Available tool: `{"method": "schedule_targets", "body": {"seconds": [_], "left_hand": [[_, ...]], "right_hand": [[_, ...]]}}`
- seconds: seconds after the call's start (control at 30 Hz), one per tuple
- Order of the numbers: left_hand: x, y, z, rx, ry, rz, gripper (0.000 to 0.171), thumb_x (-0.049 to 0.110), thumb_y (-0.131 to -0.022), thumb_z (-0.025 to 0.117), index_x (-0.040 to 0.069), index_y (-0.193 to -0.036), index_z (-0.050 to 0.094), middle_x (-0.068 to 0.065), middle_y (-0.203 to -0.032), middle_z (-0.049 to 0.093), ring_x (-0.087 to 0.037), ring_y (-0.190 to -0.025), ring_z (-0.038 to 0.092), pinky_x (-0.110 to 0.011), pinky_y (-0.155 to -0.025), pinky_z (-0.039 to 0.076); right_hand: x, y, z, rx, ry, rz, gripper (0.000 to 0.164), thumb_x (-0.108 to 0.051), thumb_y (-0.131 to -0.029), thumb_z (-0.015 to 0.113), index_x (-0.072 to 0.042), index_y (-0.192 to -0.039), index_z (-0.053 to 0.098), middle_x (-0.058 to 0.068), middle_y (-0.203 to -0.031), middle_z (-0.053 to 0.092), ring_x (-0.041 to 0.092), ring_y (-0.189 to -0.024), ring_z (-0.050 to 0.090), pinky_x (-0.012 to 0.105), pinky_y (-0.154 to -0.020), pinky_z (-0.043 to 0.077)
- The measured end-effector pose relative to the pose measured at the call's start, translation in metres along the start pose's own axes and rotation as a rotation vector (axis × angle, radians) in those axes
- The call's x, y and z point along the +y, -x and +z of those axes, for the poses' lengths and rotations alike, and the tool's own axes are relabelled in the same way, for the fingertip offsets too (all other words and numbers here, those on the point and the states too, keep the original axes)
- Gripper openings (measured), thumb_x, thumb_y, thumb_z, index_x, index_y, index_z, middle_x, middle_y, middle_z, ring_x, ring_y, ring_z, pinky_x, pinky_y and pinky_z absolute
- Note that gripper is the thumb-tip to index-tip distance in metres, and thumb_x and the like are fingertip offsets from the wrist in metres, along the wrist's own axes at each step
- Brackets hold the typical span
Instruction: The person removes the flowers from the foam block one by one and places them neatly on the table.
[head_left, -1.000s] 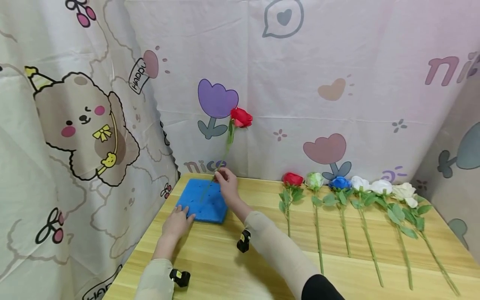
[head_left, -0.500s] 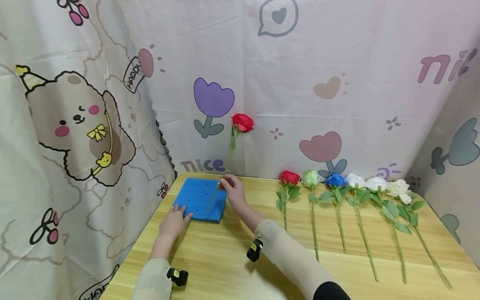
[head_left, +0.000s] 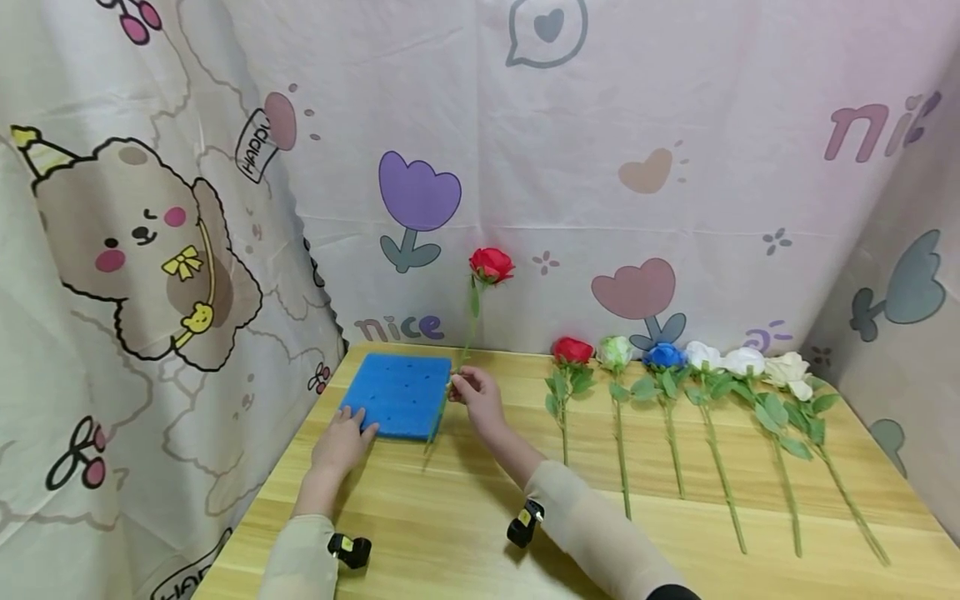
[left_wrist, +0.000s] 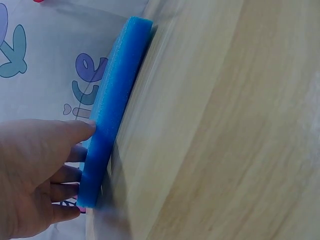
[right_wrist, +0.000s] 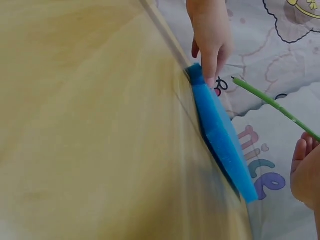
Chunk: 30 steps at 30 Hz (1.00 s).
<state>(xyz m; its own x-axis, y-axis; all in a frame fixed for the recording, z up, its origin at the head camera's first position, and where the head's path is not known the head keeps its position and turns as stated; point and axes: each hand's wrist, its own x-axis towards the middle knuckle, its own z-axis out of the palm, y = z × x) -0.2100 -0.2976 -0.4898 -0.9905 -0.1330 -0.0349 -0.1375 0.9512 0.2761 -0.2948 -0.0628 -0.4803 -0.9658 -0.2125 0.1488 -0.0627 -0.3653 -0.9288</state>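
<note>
My right hand (head_left: 480,402) pinches the green stem of a red artificial rose (head_left: 492,266), bloom upward against the backdrop. The stem slants down past the right edge of a blue foam board (head_left: 393,392) with small holes in its top. In the right wrist view, the bare stem end (right_wrist: 267,99) pokes out beyond my fingers, raised over the board. My left hand (head_left: 337,446) rests on the board's near left corner. Seen from the left wrist, the thumb (left_wrist: 80,131) touches the board's edge while the other fingers lie over its top face.
On the wooden table (head_left: 465,525) to the right lie several roses in a row: one red (head_left: 572,350), one pale green (head_left: 615,353), one blue (head_left: 664,356) and white or cream ones (head_left: 744,362). A printed cloth (head_left: 525,192) hangs behind.
The right hand has carried the red rose right and lower, from over the board's middle to its right edge. The left hand stays on the board's corner. The head view has shifted slightly.
</note>
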Motion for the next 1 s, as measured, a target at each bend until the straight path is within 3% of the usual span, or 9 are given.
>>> {"method": "schedule_targets", "body": {"seconds": [0.33,0.6,1.0], "left_hand": [[0.001,0.002,-0.003,-0.013,0.003,-0.006,0.06,0.032,-0.102,0.047,-0.005,-0.147,0.036,-0.035,-0.153,0.023,-0.052,-0.143,0.021,-0.062,-0.116,0.025],[0.0,0.002,-0.003,0.013,-0.001,0.006,0.06,0.032,-0.102,0.048,-0.006,-0.146,0.038,-0.037,-0.152,0.025,-0.053,-0.142,0.022,-0.062,-0.115,0.027],[-0.002,-0.001,0.001,0.025,-0.001,0.013,0.06,0.033,-0.102,0.048,-0.007,-0.146,0.038,-0.037,-0.151,0.025,-0.052,-0.142,0.023,-0.062,-0.114,0.027]], "right_hand": [[0.005,0.022,-0.018,0.012,-0.009,0.12,0.03,-0.005,-0.098,0.054,0.017,-0.119,0.051,-0.005,-0.083,0.064,0.008,-0.068,0.062,0.023,-0.068,0.056],[0.015,0.037,-0.032,0.01,-0.036,0.205,0.033,-0.006,-0.099,0.054,0.017,-0.122,0.05,0.006,-0.087,0.066,0.009,-0.07,0.061,0.024,-0.069,0.055],[0.017,0.056,-0.044,0.053,-0.056,0.271,0.021,-0.003,-0.098,0.053,0.013,-0.112,0.053,0.008,-0.091,0.065,0.009,-0.069,0.059,0.02,-0.067,0.053]]}}
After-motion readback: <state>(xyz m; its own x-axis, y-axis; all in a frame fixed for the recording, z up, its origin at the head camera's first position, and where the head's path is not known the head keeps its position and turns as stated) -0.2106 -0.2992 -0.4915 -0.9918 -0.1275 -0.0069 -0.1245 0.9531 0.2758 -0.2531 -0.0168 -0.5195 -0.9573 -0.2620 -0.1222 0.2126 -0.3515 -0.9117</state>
